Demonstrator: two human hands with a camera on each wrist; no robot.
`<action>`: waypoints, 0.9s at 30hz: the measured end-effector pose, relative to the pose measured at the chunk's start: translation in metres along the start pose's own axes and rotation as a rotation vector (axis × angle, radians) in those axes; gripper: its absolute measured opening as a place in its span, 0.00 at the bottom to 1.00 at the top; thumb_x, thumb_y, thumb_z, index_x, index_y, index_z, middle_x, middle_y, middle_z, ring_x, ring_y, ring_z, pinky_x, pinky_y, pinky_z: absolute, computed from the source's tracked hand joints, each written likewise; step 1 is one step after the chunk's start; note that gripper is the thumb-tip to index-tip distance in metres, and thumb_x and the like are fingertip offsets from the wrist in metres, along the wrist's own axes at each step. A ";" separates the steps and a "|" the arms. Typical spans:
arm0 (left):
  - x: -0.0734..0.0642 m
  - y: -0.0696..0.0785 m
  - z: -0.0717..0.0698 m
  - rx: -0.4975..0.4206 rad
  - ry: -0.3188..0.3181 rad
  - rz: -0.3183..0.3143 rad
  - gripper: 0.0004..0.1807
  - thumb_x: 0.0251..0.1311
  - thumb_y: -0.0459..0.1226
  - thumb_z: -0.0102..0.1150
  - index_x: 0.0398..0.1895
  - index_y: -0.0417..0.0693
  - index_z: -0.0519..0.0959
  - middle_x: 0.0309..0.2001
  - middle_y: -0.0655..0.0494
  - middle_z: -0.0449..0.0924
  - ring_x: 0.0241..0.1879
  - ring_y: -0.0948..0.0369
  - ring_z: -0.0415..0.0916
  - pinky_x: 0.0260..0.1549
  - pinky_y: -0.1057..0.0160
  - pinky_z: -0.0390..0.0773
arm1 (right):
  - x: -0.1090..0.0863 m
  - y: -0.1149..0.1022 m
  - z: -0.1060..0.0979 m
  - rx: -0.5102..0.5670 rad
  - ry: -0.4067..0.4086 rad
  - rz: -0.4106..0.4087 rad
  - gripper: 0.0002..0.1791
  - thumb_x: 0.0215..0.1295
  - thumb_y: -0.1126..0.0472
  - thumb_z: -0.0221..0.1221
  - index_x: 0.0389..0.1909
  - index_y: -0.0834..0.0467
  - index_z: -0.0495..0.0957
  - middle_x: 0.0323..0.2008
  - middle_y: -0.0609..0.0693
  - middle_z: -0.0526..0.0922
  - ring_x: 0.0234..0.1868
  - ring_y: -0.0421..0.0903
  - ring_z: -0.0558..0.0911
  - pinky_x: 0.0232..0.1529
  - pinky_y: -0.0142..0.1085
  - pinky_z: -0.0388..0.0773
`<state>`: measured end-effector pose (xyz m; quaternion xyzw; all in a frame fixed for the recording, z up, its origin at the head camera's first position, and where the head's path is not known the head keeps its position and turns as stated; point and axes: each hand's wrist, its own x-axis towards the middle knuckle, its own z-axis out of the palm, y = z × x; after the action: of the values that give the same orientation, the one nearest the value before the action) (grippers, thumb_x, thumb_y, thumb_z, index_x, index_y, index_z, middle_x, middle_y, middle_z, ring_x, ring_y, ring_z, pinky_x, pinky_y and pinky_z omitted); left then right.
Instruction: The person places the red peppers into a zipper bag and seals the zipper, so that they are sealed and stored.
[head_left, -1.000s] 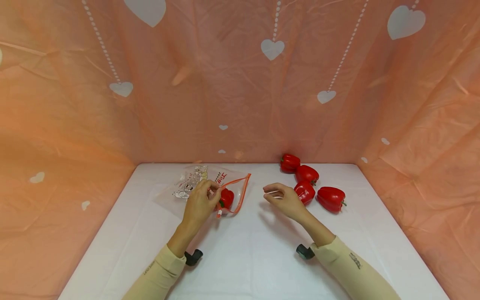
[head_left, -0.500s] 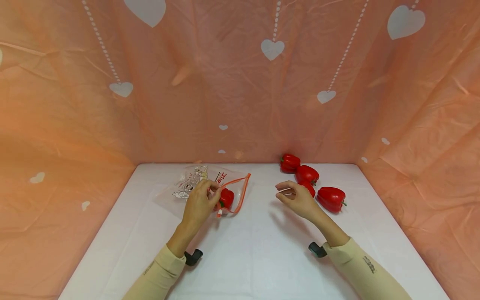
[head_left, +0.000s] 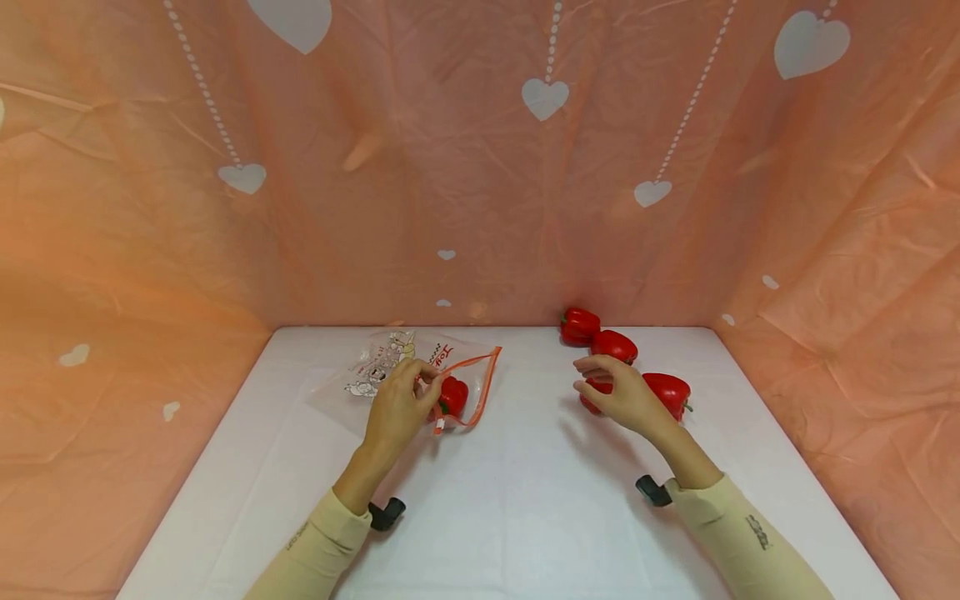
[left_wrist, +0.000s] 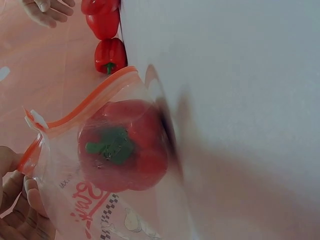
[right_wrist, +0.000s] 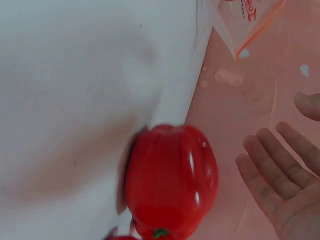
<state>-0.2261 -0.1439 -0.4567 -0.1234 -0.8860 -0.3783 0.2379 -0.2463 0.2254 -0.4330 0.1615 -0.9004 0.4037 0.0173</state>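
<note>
In the head view, my left hand [head_left: 399, 407] pinches the orange zip edge of a clear printed zip bag [head_left: 483, 392], whose mouth gapes to the right. Inside lies a red bell pepper [head_left: 454, 395]; the left wrist view shows its green stem [left_wrist: 112, 147] through the plastic. My right hand [head_left: 628, 400] hovers with fingers spread over a red bell pepper [head_left: 588, 402], partly hidden beneath it. The right wrist view has that hand's palm beside a glossy bell pepper [right_wrist: 172, 175], holding nothing. To its right lies another bell pepper [head_left: 667, 392], partly covered by the hand.
Two more red bell peppers, a rear one [head_left: 580, 327] and one just in front of it [head_left: 613, 344], lie at the back of the white table [head_left: 495, 517]. Behind rises an orange curtain [head_left: 480, 208] with white hearts. Dark wrist devices [head_left: 386, 515] hang under both sleeves.
My right hand has moved to the right, from left of the peppers to over them. The left hand, bag and bagged pepper have stayed put.
</note>
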 end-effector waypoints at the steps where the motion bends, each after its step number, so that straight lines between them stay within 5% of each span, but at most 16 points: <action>1: 0.000 0.000 0.000 0.001 0.000 0.002 0.06 0.68 0.35 0.72 0.43 0.44 0.86 0.40 0.53 0.82 0.30 0.60 0.74 0.28 0.64 0.76 | 0.000 0.001 -0.002 -0.021 0.003 -0.005 0.23 0.72 0.61 0.69 0.64 0.64 0.79 0.61 0.63 0.84 0.61 0.64 0.84 0.55 0.52 0.86; 15: 0.000 0.001 0.001 0.004 -0.005 0.007 0.05 0.68 0.35 0.72 0.42 0.44 0.86 0.39 0.52 0.83 0.29 0.60 0.71 0.27 0.65 0.74 | -0.004 0.016 -0.023 -0.206 -0.029 -0.030 0.29 0.69 0.60 0.71 0.68 0.63 0.77 0.67 0.66 0.78 0.69 0.69 0.74 0.62 0.67 0.77; 27: -0.001 0.002 0.001 0.004 -0.011 -0.002 0.04 0.69 0.35 0.72 0.42 0.45 0.86 0.38 0.54 0.82 0.28 0.61 0.70 0.24 0.66 0.72 | 0.000 0.033 -0.033 -0.197 -0.056 -0.027 0.37 0.67 0.58 0.73 0.73 0.63 0.71 0.70 0.67 0.72 0.67 0.69 0.73 0.55 0.63 0.84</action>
<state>-0.2244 -0.1421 -0.4564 -0.1239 -0.8882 -0.3762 0.2330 -0.2592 0.2701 -0.4345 0.1823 -0.9336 0.3081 0.0136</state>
